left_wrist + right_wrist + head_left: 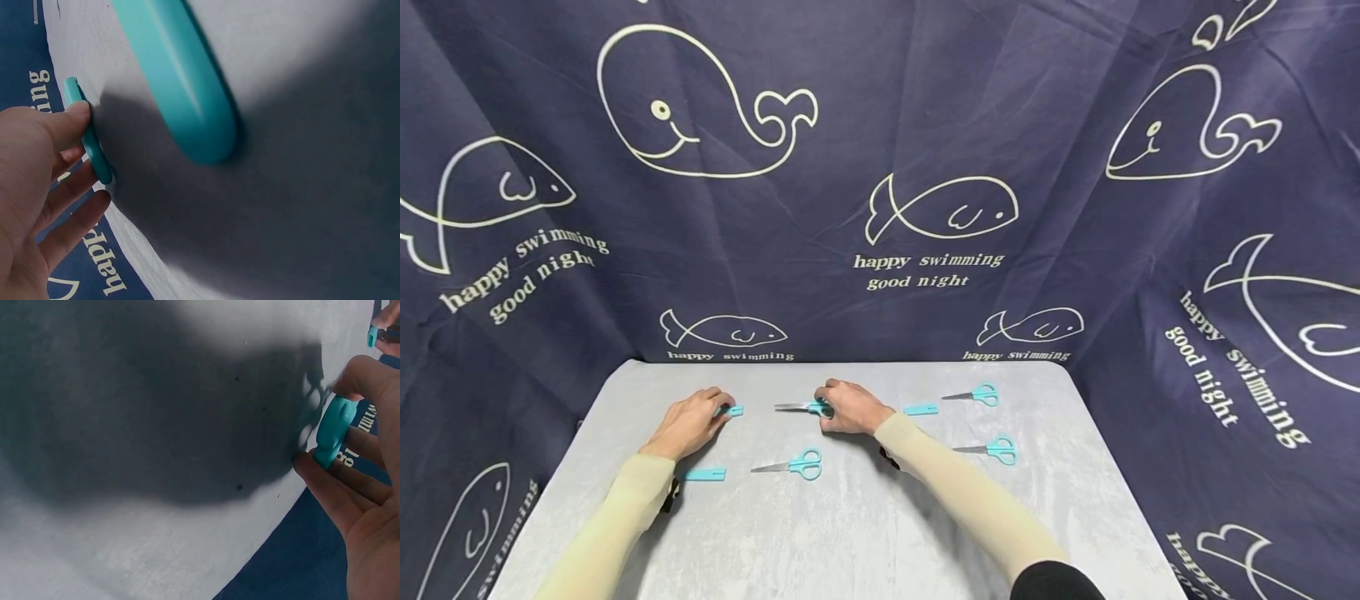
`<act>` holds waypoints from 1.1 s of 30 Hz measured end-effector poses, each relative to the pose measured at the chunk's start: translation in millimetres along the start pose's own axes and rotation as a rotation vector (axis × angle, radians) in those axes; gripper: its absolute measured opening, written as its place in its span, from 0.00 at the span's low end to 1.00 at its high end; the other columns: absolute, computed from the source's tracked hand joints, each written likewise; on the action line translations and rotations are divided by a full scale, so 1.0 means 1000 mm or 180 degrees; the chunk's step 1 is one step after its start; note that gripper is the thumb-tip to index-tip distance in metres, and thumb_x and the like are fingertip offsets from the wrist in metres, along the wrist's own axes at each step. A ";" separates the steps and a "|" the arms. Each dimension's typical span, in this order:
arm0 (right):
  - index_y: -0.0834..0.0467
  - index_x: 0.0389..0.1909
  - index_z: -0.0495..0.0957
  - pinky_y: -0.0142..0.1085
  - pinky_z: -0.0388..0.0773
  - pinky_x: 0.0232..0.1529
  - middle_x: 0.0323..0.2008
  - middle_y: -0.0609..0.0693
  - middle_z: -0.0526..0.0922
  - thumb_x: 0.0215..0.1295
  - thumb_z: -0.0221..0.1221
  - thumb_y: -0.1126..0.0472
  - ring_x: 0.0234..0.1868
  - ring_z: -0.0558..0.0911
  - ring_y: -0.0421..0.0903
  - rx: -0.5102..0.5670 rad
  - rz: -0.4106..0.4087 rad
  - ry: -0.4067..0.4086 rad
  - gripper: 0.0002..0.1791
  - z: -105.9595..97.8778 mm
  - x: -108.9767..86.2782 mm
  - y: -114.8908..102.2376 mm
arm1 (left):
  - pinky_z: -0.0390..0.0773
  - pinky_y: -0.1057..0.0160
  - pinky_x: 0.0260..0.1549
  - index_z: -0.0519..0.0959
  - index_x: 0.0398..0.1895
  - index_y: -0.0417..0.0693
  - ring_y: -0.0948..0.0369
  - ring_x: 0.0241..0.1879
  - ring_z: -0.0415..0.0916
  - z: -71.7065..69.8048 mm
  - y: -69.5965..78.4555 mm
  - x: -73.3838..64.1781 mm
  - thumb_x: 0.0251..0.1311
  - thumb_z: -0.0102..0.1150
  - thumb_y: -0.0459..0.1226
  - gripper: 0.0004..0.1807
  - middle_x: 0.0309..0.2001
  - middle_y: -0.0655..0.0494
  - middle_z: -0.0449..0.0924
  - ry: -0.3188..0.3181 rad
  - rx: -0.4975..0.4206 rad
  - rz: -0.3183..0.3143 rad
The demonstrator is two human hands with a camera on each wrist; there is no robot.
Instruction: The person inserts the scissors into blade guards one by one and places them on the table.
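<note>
Left grip (691, 423) pinches turquoise cover (737, 411); right grip (852, 408) pinches scissors (792, 407) by handles, blades pointing at cover, apart, toward far side of desk (760, 542). Three other scissors (793, 465) lie bare-bladed nearby. Seemingly none sheathed; all four remain.

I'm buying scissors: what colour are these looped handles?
Turquoise looped scissor handles, clearest in the head view.

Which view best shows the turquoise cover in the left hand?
Left wrist: the turquoise cover shows largest, both ends visible, with the left hand partly over it. Head: small, mostly its slotted end, the rest partly hidden. Right wrist: only one small end at upper right.
</note>
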State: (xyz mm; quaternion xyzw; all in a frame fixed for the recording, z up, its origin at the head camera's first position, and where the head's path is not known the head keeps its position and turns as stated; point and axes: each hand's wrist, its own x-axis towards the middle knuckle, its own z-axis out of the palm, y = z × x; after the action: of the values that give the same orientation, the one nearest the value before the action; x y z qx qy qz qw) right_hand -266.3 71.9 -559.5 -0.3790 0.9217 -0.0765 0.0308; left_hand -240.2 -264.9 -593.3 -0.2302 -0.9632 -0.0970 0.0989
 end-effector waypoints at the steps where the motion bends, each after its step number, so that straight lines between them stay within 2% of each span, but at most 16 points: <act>1: 0.53 0.52 0.79 0.28 0.72 0.32 0.39 0.45 0.76 0.59 0.64 0.50 0.31 0.72 0.37 0.0013 -0.0002 0.0007 0.21 0.000 -0.001 0.000 | 0.81 0.48 0.35 0.82 0.44 0.53 0.54 0.43 0.80 0.000 0.000 0.000 0.58 0.69 0.40 0.11 0.43 0.57 0.80 0.0005 0.0003 0.0001; 6: 0.54 0.51 0.79 0.29 0.71 0.31 0.38 0.46 0.76 0.58 0.64 0.52 0.31 0.71 0.38 0.0088 0.0014 0.0052 0.20 -0.003 -0.006 0.002 | 0.81 0.48 0.36 0.82 0.45 0.52 0.54 0.43 0.80 -0.003 0.002 -0.001 0.59 0.69 0.40 0.11 0.42 0.56 0.80 0.0012 0.0024 0.0006; 13: 0.55 0.54 0.79 0.31 0.75 0.36 0.42 0.48 0.79 0.58 0.65 0.52 0.34 0.74 0.38 0.0161 0.0011 0.0142 0.23 -0.005 -0.017 0.005 | 0.80 0.47 0.39 0.82 0.45 0.51 0.53 0.43 0.80 -0.008 0.008 -0.004 0.59 0.68 0.40 0.12 0.42 0.55 0.81 0.0009 0.0018 0.0010; 23: 0.55 0.54 0.79 0.33 0.77 0.38 0.44 0.48 0.80 0.59 0.64 0.52 0.36 0.76 0.39 0.0247 0.0050 0.0223 0.22 -0.007 -0.035 0.009 | 0.80 0.49 0.41 0.82 0.44 0.50 0.54 0.42 0.80 -0.012 0.019 -0.009 0.57 0.69 0.41 0.12 0.43 0.55 0.81 0.0182 0.0041 0.0231; 28: 0.55 0.54 0.79 0.33 0.77 0.39 0.44 0.47 0.80 0.58 0.64 0.52 0.37 0.76 0.38 0.0214 0.0069 0.0238 0.23 -0.008 -0.043 0.009 | 0.81 0.50 0.39 0.83 0.43 0.50 0.53 0.42 0.80 -0.018 0.029 -0.009 0.54 0.69 0.42 0.14 0.43 0.54 0.82 0.0309 0.0053 0.0362; 33: 0.55 0.55 0.79 0.35 0.79 0.42 0.44 0.48 0.80 0.58 0.64 0.52 0.39 0.78 0.39 0.0226 0.0071 0.0268 0.24 -0.010 -0.052 0.011 | 0.81 0.52 0.35 0.83 0.42 0.52 0.56 0.40 0.81 -0.025 0.040 -0.009 0.53 0.69 0.42 0.13 0.41 0.58 0.82 0.0357 0.0047 0.0446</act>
State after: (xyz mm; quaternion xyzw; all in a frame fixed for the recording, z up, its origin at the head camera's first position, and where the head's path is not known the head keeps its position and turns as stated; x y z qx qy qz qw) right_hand -238.0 117.9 -551.2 -0.3638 0.9231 -0.1246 0.0062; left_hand -210.0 -240.1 -565.6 -0.2905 -0.9384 -0.0954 0.1609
